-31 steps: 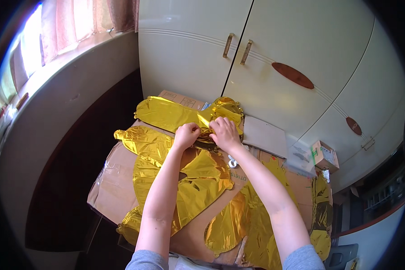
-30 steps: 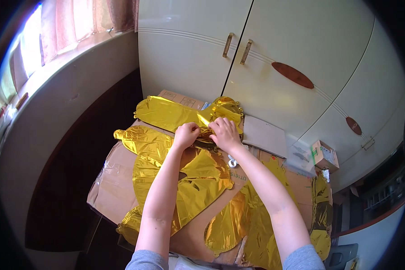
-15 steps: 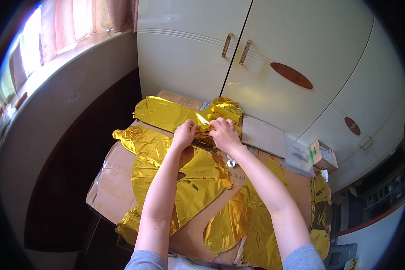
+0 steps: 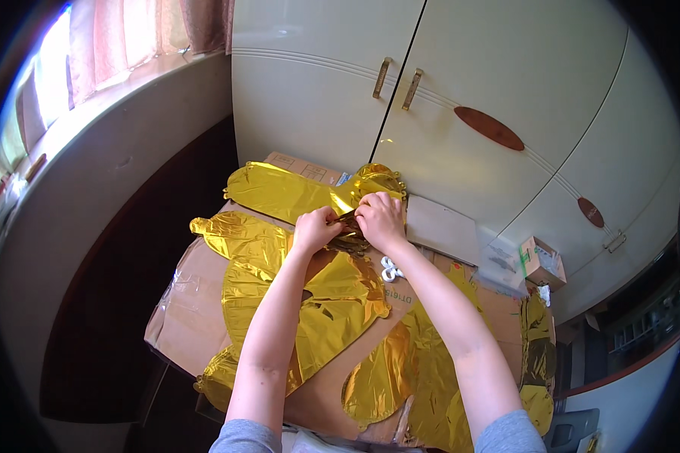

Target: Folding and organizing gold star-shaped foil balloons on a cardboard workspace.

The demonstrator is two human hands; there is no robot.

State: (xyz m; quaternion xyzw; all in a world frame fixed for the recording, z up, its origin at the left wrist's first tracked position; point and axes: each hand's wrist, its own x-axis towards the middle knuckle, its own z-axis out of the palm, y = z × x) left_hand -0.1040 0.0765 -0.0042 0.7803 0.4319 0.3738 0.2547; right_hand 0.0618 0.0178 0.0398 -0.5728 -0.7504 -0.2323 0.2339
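Observation:
Both hands work at the far middle of the cardboard surface. My left hand (image 4: 315, 229) is closed, thumb and fingers pinching a gold foil balloon. My right hand (image 4: 380, 221) grips the same foil just beside it, fingers bent over. A dark folded edge stretches between them. The flat foil balloon (image 4: 276, 189) spreads beyond the hands, its far right end curled up. I cannot tell whether the pinched foil is part of it. Under and in front of my left forearm lies a second flat gold foil balloon (image 4: 332, 325). White looped scissors handles (image 4: 391, 269) show beside my right wrist.
Cardboard boxes (image 4: 177, 302) form the work surface. More gold foil (image 4: 438, 377) lies under my right forearm, and another strip (image 4: 538, 343) at the right edge. A pale flat board (image 4: 442, 229) and a small open box (image 4: 542, 262) stand near the white cupboard (image 4: 317, 106) behind.
Both hands have shifted slightly; the right has risen a little and a dark folded foil edge now shows between them. More of the white scissors handles is visible.

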